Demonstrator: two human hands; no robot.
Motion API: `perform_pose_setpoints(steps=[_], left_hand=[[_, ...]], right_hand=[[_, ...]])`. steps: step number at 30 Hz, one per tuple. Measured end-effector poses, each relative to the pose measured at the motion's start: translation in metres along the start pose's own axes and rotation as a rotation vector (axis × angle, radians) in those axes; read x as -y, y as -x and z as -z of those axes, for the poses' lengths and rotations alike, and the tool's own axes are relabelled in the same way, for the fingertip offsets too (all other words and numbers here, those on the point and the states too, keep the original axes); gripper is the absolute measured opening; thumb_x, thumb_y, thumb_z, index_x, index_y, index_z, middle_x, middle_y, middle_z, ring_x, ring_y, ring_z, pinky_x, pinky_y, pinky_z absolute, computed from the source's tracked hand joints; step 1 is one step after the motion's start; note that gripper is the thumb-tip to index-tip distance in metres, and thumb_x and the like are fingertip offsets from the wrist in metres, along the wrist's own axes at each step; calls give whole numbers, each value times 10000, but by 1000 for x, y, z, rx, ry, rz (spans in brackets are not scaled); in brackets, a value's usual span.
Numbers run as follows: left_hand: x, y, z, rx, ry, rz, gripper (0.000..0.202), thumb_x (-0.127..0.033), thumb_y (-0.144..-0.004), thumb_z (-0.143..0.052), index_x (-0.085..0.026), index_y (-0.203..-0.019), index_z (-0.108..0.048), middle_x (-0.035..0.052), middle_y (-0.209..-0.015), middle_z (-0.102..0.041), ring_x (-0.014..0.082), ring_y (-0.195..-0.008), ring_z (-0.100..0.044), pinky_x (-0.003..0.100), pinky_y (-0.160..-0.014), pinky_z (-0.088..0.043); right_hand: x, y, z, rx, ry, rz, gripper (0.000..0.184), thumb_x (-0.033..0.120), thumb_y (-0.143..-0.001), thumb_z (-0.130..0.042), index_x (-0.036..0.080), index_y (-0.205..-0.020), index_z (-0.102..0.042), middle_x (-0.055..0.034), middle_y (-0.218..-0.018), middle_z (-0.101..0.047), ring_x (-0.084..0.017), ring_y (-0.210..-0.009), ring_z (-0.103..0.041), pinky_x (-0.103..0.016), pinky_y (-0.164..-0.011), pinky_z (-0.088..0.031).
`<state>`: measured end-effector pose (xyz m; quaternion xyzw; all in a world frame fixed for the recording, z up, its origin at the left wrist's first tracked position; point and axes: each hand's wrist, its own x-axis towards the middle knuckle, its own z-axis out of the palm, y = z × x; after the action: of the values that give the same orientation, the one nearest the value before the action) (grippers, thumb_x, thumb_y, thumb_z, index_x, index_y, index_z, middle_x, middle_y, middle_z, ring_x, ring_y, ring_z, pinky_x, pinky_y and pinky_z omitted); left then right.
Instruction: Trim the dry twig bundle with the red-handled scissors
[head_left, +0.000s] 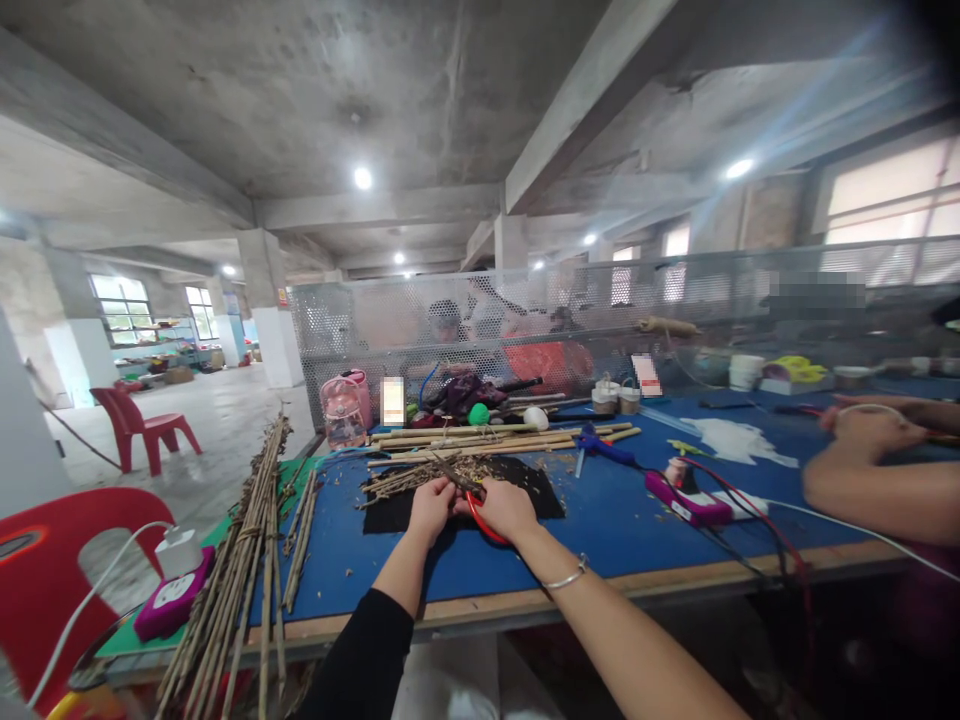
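My right hand (510,508) is closed round the red handles (489,530) of a pair of scissors, over the middle of the blue table. Close beside it, my left hand (431,510) pinches a thin brown twig (459,482) at the scissors; the fingers partly hide where they meet. Beneath and beyond both hands lies a black cloth (384,517), covered with short cut twigs (409,482) and brown scraps. Several long pale sticks (510,443) lie across the table just behind the cloth.
A tall bundle of dry stalks (244,550) leans over the table's left edge beside a purple power strip (176,597). Rightward are a blue glue gun (606,447), another purple power strip (686,500) with cables, and a co-worker's arm (877,490). A perforated metal screen (420,325) stands behind.
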<state>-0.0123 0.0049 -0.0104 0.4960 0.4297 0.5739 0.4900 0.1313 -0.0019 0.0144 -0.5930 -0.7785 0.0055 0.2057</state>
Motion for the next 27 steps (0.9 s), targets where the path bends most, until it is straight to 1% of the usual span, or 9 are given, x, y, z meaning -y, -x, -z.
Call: perform_pose_setpoints(steps=[3, 7, 11, 15, 19, 22, 24, 27], left_hand=[[-1, 1, 1, 8, -23, -15, 231, -340, -651, -619, -119, -714, -639, 12, -580, -592, 56, -422, -432, 174, -425, -335], [-2, 1, 2, 0, -11, -2, 242, -294, -625, -647, -116, -789, -653, 23, -634, -619, 77, -489, -499, 177, -464, -377], [1, -1, 2, -20, 27, 27, 190, -259, -631, -631, -120, -761, -635, 36, -644, -629, 117, -554, -560, 214, -523, -439], [3, -2, 2, -13, 23, 27, 118, -220, -646, -600, -128, -719, -618, 34, -621, -628, 131, -550, -573, 234, -534, -455], [2, -2, 1, 1, 29, 60, 65, -185, -664, -569, -136, -688, -604, 18, -592, -618, 114, -514, -559, 218, -511, -447], [2, -2, 0, -13, 28, 75, 56, -165, -680, -551, -134, -681, -597, 9, -557, -600, 90, -455, -524, 195, -468, -422], [2, -3, 0, -26, 34, 68, 52, -153, -681, -552, -132, -693, -598, 18, -580, -612, 96, -473, -540, 200, -480, -433], [3, -3, 1, -53, 53, 42, 71, -156, -669, -580, -135, -733, -604, 43, -672, -646, 128, -555, -588, 234, -540, -470]], right_hand=[[0, 0, 1, 8, 3, -6, 546, 710, -681, -403, 212, -777, -603, -81, -823, -665, -221, -772, -623, -274, -636, -419], [-1, -1, -2, -3, -2, -7, 550, 711, -668, -423, 216, -844, -589, -77, -851, -661, -231, -805, -616, -292, -663, -420], [-2, -2, -6, -31, -9, 32, 551, 691, -666, -452, 206, -904, -564, -78, -914, -644, -231, -867, -597, -301, -709, -407], [-1, -1, -5, -43, 3, 64, 534, 669, -665, -477, 193, -892, -559, -85, -944, -628, -235, -904, -575, -305, -737, -392], [0, -1, -2, -52, -2, 92, 555, 681, -662, -467, 183, -888, -560, -93, -931, -624, -239, -899, -570, -308, -731, -393], [-1, -2, -3, -25, -26, 84, 543, 663, -691, -449, 187, -930, -558, -87, -928, -625, -223, -892, -572, -295, -725, -393], [-2, -2, -5, -8, -28, 70, 541, 661, -702, -436, 195, -950, -556, -78, -918, -630, -216, -878, -578, -288, -715, -394], [-2, -1, -5, 4, -4, 47, 576, 694, -690, -412, 202, -952, -557, -77, -910, -634, -217, -866, -584, -285, -709, -394]])
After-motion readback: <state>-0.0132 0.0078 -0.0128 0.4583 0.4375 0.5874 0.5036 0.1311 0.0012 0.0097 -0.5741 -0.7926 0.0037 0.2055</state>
